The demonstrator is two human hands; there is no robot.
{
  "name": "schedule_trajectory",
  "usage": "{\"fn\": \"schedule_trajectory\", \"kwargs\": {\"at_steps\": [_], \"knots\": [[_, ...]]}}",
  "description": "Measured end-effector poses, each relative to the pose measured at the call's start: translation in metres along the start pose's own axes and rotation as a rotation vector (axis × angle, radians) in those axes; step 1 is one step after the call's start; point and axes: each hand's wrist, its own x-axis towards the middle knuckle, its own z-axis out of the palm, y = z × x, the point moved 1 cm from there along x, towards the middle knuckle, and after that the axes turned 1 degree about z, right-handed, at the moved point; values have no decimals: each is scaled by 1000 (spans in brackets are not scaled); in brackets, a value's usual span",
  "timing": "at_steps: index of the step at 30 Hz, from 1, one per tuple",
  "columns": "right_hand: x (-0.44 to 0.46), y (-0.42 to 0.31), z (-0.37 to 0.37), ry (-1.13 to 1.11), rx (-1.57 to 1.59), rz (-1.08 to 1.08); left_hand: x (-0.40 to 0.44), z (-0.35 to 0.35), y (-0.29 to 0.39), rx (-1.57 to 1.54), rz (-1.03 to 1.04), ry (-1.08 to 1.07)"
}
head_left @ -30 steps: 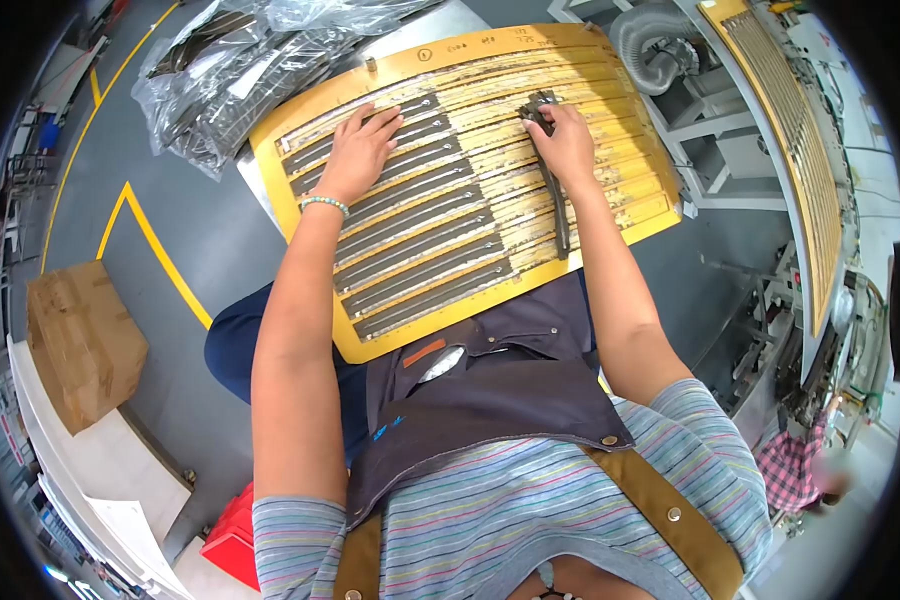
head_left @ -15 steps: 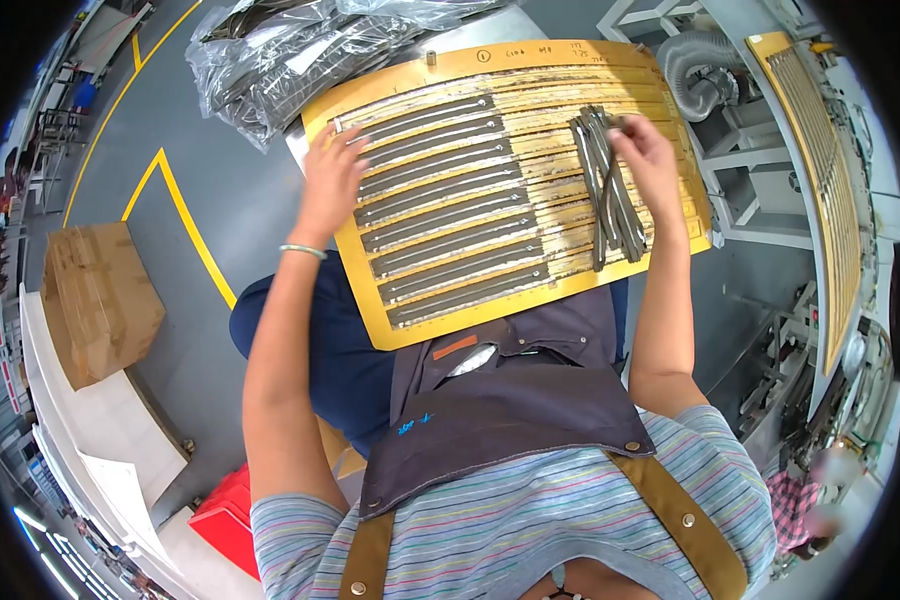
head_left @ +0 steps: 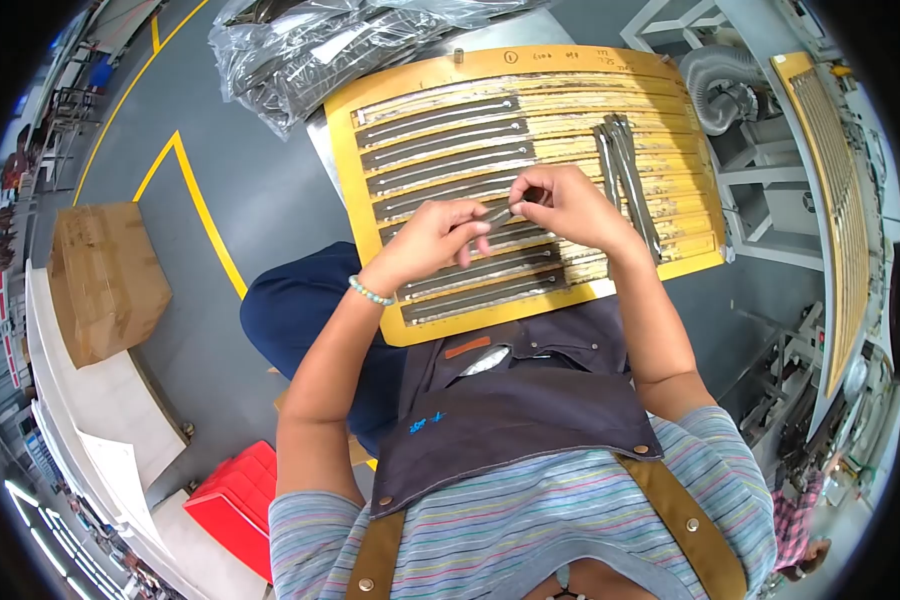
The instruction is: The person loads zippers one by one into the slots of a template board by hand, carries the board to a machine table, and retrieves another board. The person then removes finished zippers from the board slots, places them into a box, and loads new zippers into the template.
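Over the middle of a yellow slotted board (head_left: 560, 292), my two hands nearly meet. My right hand (head_left: 570, 210) is closed, pinching a dark zipper (head_left: 503, 214) between thumb and fingertips. At the other side of that zipper, my left hand (head_left: 435, 240) has its thumb and index finger pressed together on it; the rest of the strip is hidden. Dark zippers (head_left: 440, 115) with pale centre lines lie in parallel rows on the board's left half. A loose bundle of zippers (head_left: 630, 185) lies across the right-hand rows, beside my right wrist.
Clear plastic bags of dark material (head_left: 320, 50) lie beyond the board's far left corner. A cardboard box (head_left: 110, 285) and a red bin (head_left: 235, 510) are to the left. Another slotted board (head_left: 820, 200) stands at right, near a flexible duct (head_left: 715, 90).
My left hand has moved right and nearer from the board's upper left edge. My right hand has left the bundle and moved left, carrying a zipper to the middle.
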Motion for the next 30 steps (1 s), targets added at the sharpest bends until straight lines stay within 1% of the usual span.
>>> {"fn": "schedule_trajectory", "kwargs": {"at_steps": [3, 4, 5, 7, 8, 9, 11, 12, 13, 14, 15, 18, 21, 22, 25, 28, 30], "knots": [[4, 38, -3, 79, -80, -60, -14, -39, -16, 99, -55, -33], [5, 49, -9, 71, -99, 3, -18, -52, -23, 86, -86, -9], [6, 59, -13, 86, -17, 54, -22, -67, -29, 112, -122, 17], [13, 75, -24, 49, 72, 152, -23, -96, -40, 98, -49, 104], [21, 84, -27, 52, 68, 128, -17, -110, -52, 49, 0, 175], [33, 95, -29, 14, 271, 190, -9, -121, -54, 69, 14, 268], [58, 80, -41, 24, 299, 265, 10, -142, -55, 107, 41, 450], [77, 86, -43, 76, 305, 249, 27, -154, -65, 102, 86, 585], [95, 84, -48, 80, 323, 203, 47, -165, -80, 96, 132, 720], [115, 85, -54, 112, 259, 211, 60, -172, -85, 90, 180, 857], [134, 87, -59, 145, 197, 220, 68, -175, -80, 205, 121, 928], [177, 94, -68, 197, 204, 216, 83, -174, -62, 553, -51, 1113], [193, 101, -69, 191, 220, 282, 89, -169, -58, 670, -79, 1206], [193, 103, -70, 213, 248, 295, 89, -168, -58, 679, -85, 1207], [192, 106, -68, 244, 265, 284, 91, -166, -60, 701, -106, 1212], [186, 101, -65, 275, 277, 302, 94, -166, -64, 795, -48, 1256], [188, 104, -63, 283, 284, 283, 96, -165, -65, 815, -59, 1278]]}}
